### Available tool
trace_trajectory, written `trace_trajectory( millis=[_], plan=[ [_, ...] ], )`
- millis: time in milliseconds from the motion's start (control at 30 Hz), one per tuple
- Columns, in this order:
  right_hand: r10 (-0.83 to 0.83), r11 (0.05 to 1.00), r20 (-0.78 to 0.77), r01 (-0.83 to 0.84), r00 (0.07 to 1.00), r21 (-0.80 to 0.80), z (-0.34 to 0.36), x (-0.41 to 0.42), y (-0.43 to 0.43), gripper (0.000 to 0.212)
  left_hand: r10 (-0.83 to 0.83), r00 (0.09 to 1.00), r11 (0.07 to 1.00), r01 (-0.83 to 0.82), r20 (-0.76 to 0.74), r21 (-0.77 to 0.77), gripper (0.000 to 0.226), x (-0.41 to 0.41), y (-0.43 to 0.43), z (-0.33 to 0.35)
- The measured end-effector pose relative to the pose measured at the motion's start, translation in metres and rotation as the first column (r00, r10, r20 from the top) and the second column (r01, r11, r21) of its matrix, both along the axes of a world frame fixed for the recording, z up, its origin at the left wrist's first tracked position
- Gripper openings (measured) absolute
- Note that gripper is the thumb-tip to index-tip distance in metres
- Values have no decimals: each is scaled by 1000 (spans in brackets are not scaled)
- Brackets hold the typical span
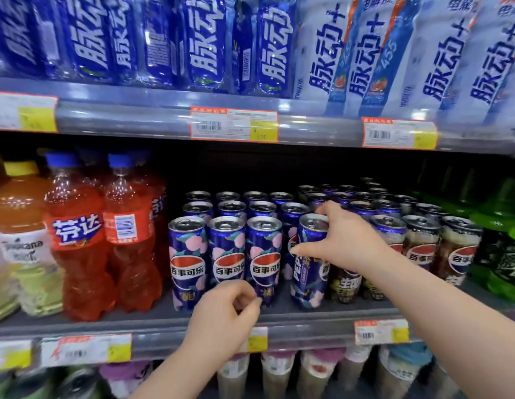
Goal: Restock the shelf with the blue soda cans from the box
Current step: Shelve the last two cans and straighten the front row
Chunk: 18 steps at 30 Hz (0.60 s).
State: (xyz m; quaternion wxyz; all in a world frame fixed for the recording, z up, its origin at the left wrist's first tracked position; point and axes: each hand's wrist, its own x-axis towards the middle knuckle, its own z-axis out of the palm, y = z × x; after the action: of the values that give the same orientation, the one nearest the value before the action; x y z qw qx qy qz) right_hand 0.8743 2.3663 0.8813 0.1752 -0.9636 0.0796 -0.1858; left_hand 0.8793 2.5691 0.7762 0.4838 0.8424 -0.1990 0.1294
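Head view has the right grip (345,240) closed over the top of a blue can (306,283), thumb on the near side and fingers curled round the rim. The can leans a little and sits low at the shelf (164,326) front; whether its base touches the board I cannot tell. The left grip (221,321) hovers at the shelf edge with fingers curled in and nothing seen in it, just before the foot of the nearest can in the front row (227,254). That row has three blue cans standing upright side by side, with more rows behind them, and the held can goes into the next slot to their right, a narrow gap apart. Beyond it stand dark cans (423,249), then green bottles (503,254); orange bottles (78,240) flank the left. By my judgement the restock is well on: the blue block looks nearly filled to the front, and this can closes the open front slot. The box is out of view, so how many cans remain cannot be told.
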Motion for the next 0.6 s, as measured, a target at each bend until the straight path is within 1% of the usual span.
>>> trace_trajectory(
  millis=[67, 167, 233, 300, 400, 433, 533, 600],
  plan=[
    [-12, 1000, -25, 12, 1000, 9, -2, 5, 3, 86, -9, 999, 995, 4, 47, 103, 7, 4, 4, -6],
    [-8, 1000, -117, 10, 993, 18, 1, 9, 8, 91, -52, 992, 982, 30, 116, 185, 13, 6, 7, -12],
    [22, 998, -196, -32, 980, -50, 10, 11, 8, 96, -64, 987, 977, 32, 145, 212, 17, 6, 9, -15],
    [68, 982, -280, -114, 958, -148, 21, 12, 6, 100, -62, 984, 970, 21, 165, 241, 17, 5, 12, -16],
    [110, 952, -358, -202, 927, -231, 34, 12, 4, 93, -42, 984, 971, -2, 176, 240, 18, 4, 14, -17],
    [97, 951, -363, -194, 927, -242, 35, 13, 4, 90, -37, 982, 971, -8, 183, 240, 19, 4, 14, -17],
    [-10, 963, -336, -81, 942, -257, 36, 17, 8, 86, -32, 980, 968, -18, 195, 252, 19, 2, 14, -17],
    [-71, 946, -325, -40, 943, -323, 37, 20, 10, 85, -34, 982, 968, -14, 188, 250, 19, 3, 14, -17]
  ],
)
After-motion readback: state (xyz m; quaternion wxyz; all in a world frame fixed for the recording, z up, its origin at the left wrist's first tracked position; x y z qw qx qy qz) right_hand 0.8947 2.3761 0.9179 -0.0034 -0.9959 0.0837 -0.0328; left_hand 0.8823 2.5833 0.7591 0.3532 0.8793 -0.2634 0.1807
